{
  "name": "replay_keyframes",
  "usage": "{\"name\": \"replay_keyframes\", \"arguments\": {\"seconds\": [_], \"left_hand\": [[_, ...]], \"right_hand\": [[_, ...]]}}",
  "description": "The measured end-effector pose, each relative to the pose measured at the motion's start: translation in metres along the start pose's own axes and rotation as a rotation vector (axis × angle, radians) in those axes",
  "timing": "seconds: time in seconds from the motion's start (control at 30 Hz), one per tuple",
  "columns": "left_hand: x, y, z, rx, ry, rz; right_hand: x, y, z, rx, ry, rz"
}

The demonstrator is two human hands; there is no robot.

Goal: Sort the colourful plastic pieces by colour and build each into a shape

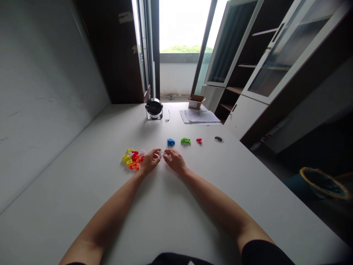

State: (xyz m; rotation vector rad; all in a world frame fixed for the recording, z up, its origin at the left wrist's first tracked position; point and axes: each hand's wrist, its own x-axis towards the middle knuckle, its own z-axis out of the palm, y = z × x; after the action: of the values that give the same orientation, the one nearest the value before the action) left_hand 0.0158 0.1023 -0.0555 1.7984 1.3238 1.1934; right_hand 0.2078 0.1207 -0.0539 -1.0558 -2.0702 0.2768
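My left hand [150,162] and my right hand [175,161] meet above the white table [171,206], with fingertips of both pinching a small clear plastic piece [162,153]. Just left of my left hand lies a loose heap of yellow, orange, red and white plastic pieces [132,159]. Farther ahead, a blue plastic piece [171,142], a green plastic piece [185,140] and a red plastic piece [199,140] sit apart in a row, touching neither hand.
A round black-and-silver desk fan [153,109] and a thin cable [168,115] stand at the far edge. Papers [200,116], a small cardboard box [196,101] and a cable grommet [218,139] lie right of them. A wall runs along the table's left side.
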Motion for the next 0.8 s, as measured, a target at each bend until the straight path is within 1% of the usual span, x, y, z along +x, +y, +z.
{"name": "replay_keyframes", "arguments": {"seconds": [0.13,0.27,0.33,0.4,0.53,0.8], "left_hand": [[-0.0009,0.0014,0.0002,-0.002,0.010,0.007],[-0.0002,0.0016,-0.0024,0.049,0.115,0.019],[0.0011,-0.0001,-0.0040,0.059,0.164,-0.002],[0.0025,-0.0025,-0.0050,0.051,0.189,-0.035],[0.0035,-0.0057,-0.0048,0.045,0.199,-0.061],[0.0027,-0.0024,-0.0043,0.061,0.211,-0.049]], "right_hand": [[0.0001,0.0014,0.0010,0.017,0.005,0.001],[0.0005,0.0013,-0.0014,-0.004,0.028,0.005],[0.0006,0.0014,-0.0028,-0.057,0.037,0.017],[0.0006,0.0022,-0.0034,-0.116,0.023,0.044],[0.0007,0.0041,-0.0022,-0.185,-0.031,0.096],[0.0019,0.0033,-0.0027,-0.212,-0.035,0.158]]}}
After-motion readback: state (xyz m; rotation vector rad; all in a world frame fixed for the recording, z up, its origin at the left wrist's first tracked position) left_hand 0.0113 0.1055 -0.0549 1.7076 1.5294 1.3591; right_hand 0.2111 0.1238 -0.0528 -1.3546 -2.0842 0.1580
